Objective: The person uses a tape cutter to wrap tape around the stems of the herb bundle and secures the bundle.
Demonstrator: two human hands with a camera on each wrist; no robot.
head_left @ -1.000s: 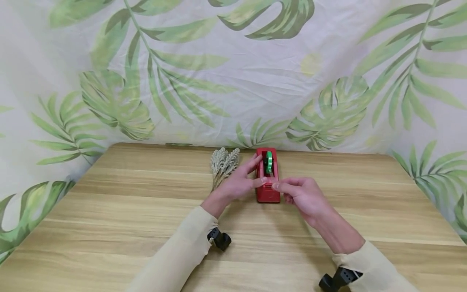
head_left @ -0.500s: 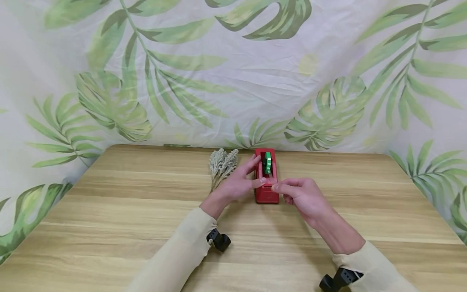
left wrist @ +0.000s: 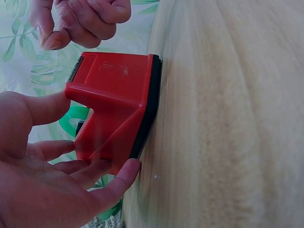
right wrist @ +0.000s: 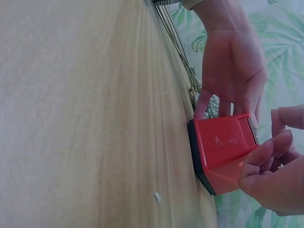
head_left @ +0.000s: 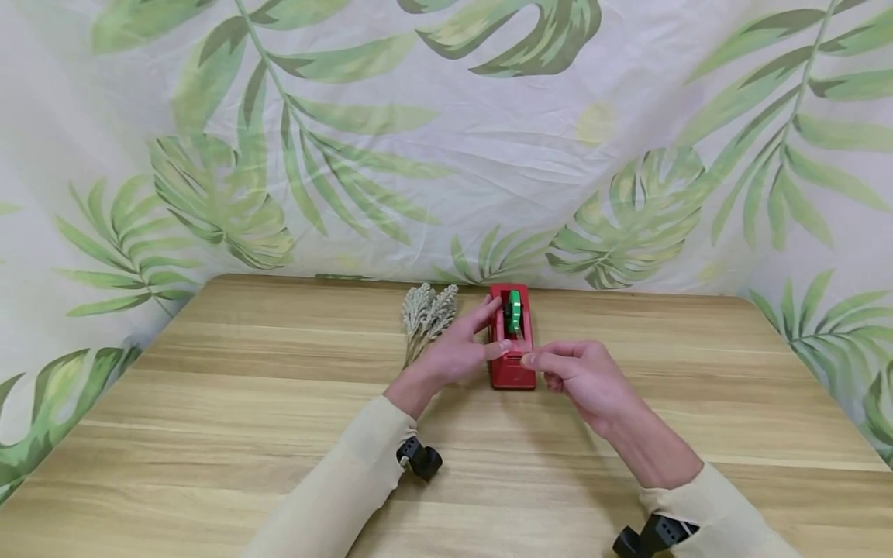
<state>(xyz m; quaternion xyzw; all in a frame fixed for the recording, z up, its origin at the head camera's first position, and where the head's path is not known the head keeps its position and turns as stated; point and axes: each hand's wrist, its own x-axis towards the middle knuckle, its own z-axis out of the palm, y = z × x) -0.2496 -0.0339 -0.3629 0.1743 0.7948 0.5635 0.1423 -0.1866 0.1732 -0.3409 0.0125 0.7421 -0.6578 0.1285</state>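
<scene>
A red tape dispenser [head_left: 514, 377] with a dark base stands on the wooden table, its toothed cutter facing the person. Inside it sits a roll of clear tape on a green core [head_left: 515, 311]. My left hand [head_left: 452, 355] holds the dispenser from its left side, thumb near the cutter end and fingers along the body, as the left wrist view shows. By the cutter's right end my right hand [head_left: 589, 380] has thumb and forefinger together, the other fingers curled. They appear to pinch the clear tape's end; the strip itself is barely visible.
A bunch of dried flowers [head_left: 427, 314] lies just left of the dispenser, its stems partly behind my left hand. Leaf-patterned cloth [head_left: 363, 139] hangs behind the table's far edge. Small white specks [right wrist: 157, 197] lie on the wooden table [head_left: 230, 434].
Both hands keep nearly the same places at the dispenser. The head view shifts slightly; nothing else visibly moves.
</scene>
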